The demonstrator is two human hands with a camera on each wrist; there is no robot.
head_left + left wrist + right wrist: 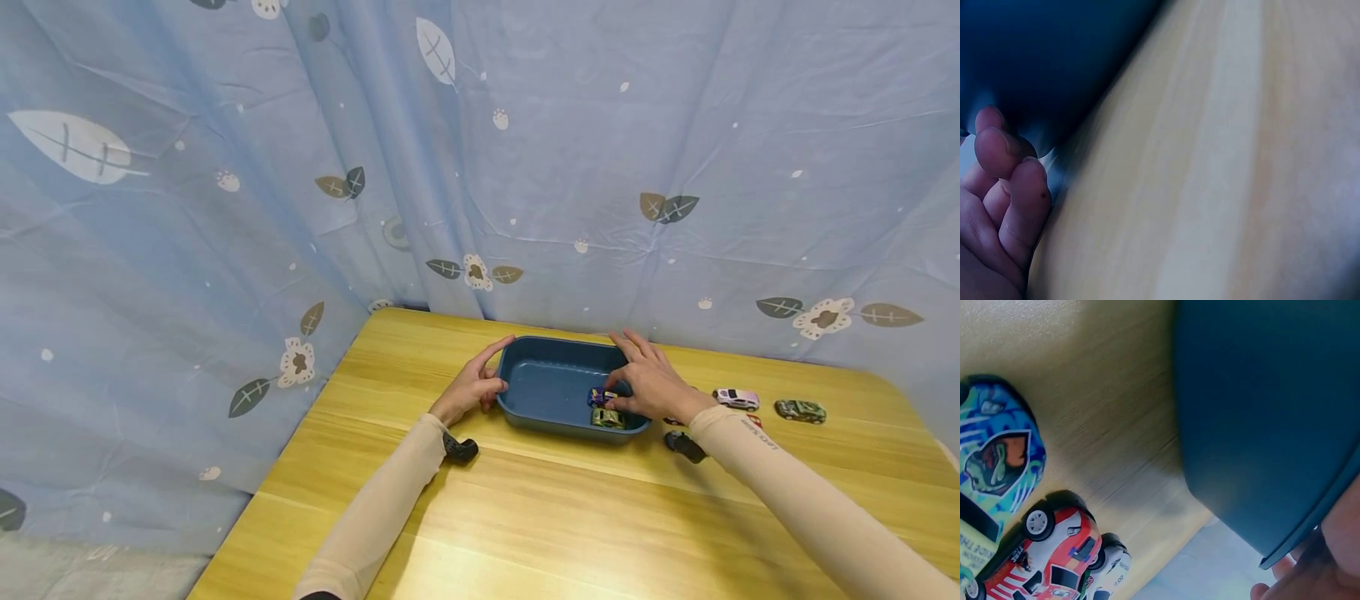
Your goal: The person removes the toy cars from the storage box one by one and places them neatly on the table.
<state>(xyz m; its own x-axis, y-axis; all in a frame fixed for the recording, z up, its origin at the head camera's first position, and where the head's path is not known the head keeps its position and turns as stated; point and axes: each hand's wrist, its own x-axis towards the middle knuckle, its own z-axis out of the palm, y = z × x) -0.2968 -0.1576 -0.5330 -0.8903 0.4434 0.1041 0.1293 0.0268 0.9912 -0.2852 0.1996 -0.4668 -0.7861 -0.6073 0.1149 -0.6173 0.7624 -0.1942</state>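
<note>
Right, I see a blue bin [551, 383] on the wooden table [525, 517], near the back edge by the leaf-print curtain [225, 208]. Inside it, at its right end, sit two toy cars: a purple car [600, 396] and a green-yellow car [607, 417], just beside each other; rest of the bin floor is bare. The right hand [652, 385] reaches over the bin's right rim, fingers curled down at the purple car; I cannot tell if it actually pinches it. The left hand [474, 387] rests against the bin's left wall, fingers loosely bent, touching it, gripping nothing. On the table right of the bin: a white car [737, 399], a green car [800, 410], and, in the right wrist view, a red-and-white car [1047, 559] and a blue car [997, 456].
</note>
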